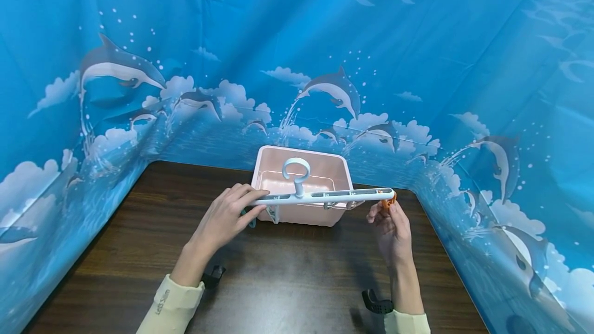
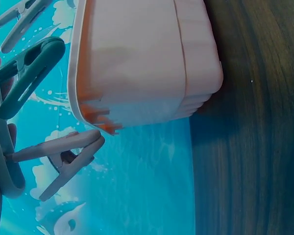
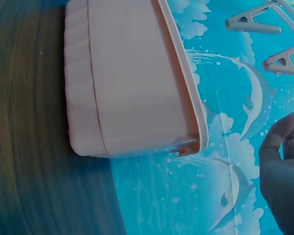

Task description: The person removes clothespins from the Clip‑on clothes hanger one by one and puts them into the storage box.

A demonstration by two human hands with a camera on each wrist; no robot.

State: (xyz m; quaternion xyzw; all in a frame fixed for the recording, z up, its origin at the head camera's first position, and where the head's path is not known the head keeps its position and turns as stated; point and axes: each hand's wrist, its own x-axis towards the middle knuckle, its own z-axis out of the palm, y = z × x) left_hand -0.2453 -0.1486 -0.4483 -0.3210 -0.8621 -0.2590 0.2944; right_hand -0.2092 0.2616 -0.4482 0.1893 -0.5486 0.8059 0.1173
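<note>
A pale blue clip hanger [image 1: 320, 198] with a round hook [image 1: 297, 161] is held level above the table. My left hand [image 1: 227, 213] grips the bar's left end, thumb below and fingers on top. At the other end, my right hand [image 1: 392, 226] pinches an orange clothespin [image 1: 389, 202] against the bar; in the right wrist view only part of that hand [image 3: 289, 169] shows. Below the bar hang a teal clothespin [image 2: 34, 73], a greyish one [image 2: 68, 156] near the left end, and pale ones [image 3: 255, 22] further along.
Behind and below the hanger, a pink plastic basin [image 1: 297, 215] stands on the dark wood table [image 1: 287, 282]. A blue dolphin-print sheet [image 1: 260, 40] rises around the back and sides. Black wrist straps [image 1: 377, 303] sit on both forearms.
</note>
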